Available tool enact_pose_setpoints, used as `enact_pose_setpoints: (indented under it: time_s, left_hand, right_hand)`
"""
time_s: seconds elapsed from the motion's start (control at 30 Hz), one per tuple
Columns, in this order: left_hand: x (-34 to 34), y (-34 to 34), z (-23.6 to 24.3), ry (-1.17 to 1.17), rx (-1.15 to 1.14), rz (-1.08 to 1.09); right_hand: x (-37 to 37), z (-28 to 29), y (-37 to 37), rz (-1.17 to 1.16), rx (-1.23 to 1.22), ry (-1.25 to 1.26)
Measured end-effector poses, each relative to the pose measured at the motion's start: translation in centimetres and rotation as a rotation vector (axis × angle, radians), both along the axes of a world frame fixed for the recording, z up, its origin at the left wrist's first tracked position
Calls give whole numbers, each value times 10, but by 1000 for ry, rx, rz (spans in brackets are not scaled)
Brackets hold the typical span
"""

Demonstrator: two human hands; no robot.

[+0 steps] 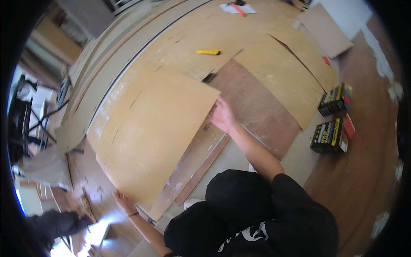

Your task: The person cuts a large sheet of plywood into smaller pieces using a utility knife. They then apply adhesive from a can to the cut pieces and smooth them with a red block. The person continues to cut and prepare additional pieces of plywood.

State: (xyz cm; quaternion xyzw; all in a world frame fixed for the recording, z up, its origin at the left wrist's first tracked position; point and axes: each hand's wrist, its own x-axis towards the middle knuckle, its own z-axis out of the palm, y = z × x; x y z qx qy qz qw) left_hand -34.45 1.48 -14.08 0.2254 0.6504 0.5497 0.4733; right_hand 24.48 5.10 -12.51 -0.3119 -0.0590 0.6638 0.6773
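Note:
A thin tan plywood sheet (154, 128) lies tilted between my hands, over other boards on the floor. My right hand (222, 115) grips its far right corner, thumb on top and fingers partly hidden beneath. At the near left corner, my left hand (124, 203) pinches the edge. Beneath and to the right is a reddish-brown board (257, 103), partly covered by the sheet. A yellow utility knife (208, 52) rests on the boards beyond the sheet. A small dark object (209, 78) sits by the sheet's far edge.
Two black boxes (327, 135) stand on the right. Long boards (124, 34) lie along the far left. A red-handled tool (239, 9) lies on white paper at the back. A thin wood strip (201, 169) lies before my knees. Dark clothing (60, 225) shows at lower left.

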Motion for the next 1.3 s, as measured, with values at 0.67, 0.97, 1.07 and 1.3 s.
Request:
enact_pose_setpoints:
  time_s: [0.67, 0.97, 1.07, 1.3]
  left_hand:
    - [14, -14, 15, 285, 3, 147]
    - [52, -7, 47, 512, 122, 230]
    - [71, -4, 60, 580, 188, 238]
    - [120, -5, 85, 807, 265, 103]
  right_hand:
    - [8, -90, -97, -120, -223, -25]
    - [-19, -92, -135, 67, -158, 39]
    - [-27, -87, -135, 159, -156, -32]
    - [-46, -78, -134, 265, -181, -339]
